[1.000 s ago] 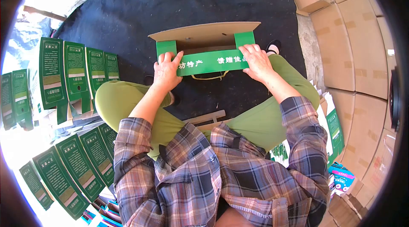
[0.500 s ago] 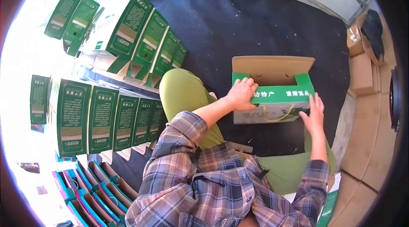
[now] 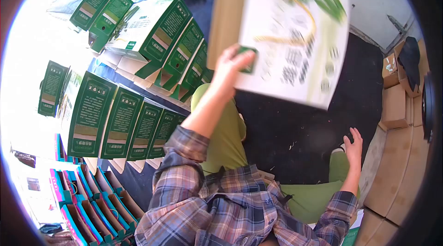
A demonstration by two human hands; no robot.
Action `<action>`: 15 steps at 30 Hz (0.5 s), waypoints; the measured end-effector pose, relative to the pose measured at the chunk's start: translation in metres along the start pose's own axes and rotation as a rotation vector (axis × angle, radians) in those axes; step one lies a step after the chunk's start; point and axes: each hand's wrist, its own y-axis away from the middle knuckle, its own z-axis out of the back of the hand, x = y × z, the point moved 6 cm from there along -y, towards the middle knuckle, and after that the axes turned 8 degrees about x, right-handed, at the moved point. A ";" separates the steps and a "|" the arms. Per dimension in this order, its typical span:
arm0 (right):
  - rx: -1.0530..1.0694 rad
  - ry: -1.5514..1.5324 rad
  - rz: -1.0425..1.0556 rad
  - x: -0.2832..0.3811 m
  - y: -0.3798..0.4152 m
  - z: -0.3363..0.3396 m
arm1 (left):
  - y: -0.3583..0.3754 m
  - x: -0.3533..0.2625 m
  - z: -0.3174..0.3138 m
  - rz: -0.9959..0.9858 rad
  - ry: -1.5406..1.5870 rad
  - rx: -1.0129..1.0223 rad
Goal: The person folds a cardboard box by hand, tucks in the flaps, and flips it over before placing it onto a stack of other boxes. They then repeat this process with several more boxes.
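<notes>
My left hand (image 3: 226, 73) grips the lower left edge of a carton gift box (image 3: 288, 61), raised in front of me and tilted. Its white printed side, with a green plant picture and a yellow rope handle (image 3: 314, 20), faces me, and a brown cardboard flap (image 3: 228, 10) shows along its left. The box is slightly blurred, and its top runs out of view. Over my right knee, well apart from the box, my right hand (image 3: 353, 149) is empty with its fingers spread.
Green cartons (image 3: 90, 117) stand in a row at my left, with more (image 3: 168, 33) behind them. Blue and pink open boxes (image 3: 94, 204) sit at lower left. Brown cardboard boxes (image 3: 396, 105) line the right side. A black sheet (image 3: 286, 140) covers the floor.
The box has left the floor, lifted and turned up to the left in my left hand. My right hand has let go of it and moved down.
</notes>
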 end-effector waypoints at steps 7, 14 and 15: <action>0.050 -0.028 -0.014 0.007 0.001 -0.005 | -0.014 -0.168 0.107 -0.425 0.272 -0.157; 0.071 -0.029 -0.005 0.003 0.000 -0.015 | -0.039 -0.228 0.250 -0.411 0.256 -0.384; 0.078 -0.032 -0.002 0.004 0.001 -0.016 | -0.040 -0.221 0.270 -0.334 0.289 -0.482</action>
